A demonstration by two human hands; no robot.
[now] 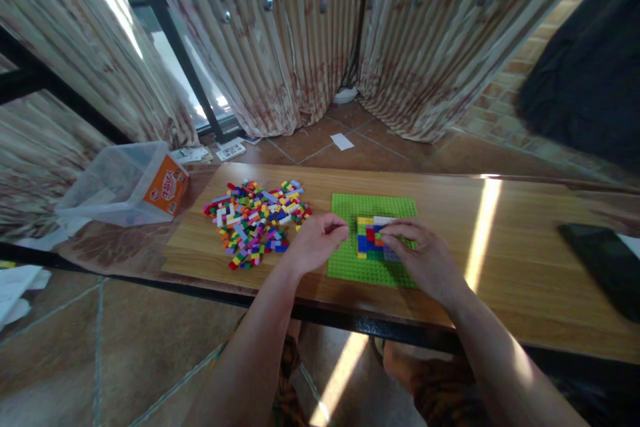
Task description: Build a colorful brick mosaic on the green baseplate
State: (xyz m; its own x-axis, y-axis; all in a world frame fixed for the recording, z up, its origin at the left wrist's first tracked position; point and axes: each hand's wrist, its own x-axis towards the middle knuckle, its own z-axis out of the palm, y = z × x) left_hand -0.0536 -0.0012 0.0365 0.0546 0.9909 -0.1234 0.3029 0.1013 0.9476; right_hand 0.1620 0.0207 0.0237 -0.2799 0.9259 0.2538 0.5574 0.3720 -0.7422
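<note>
A green studded baseplate lies on the wooden table, bearing a low block of yellow, blue, red, white and green building bricks. My right hand reaches over this block from the right, thumb and fingertips pinched at a small brick on its top; the fingers partly cover it. Over the plate's left edge hovers my left hand, its fingers curled in and the thumb pressed to them. What it holds, if anything, is hidden. Left of that hand spreads a pile of loose, many-coloured bricks.
A clear plastic box with an orange label stands beyond the table's left end. At the right end of the table lies a dark flat object. Striped curtains hang behind, and papers lie on the tiled floor.
</note>
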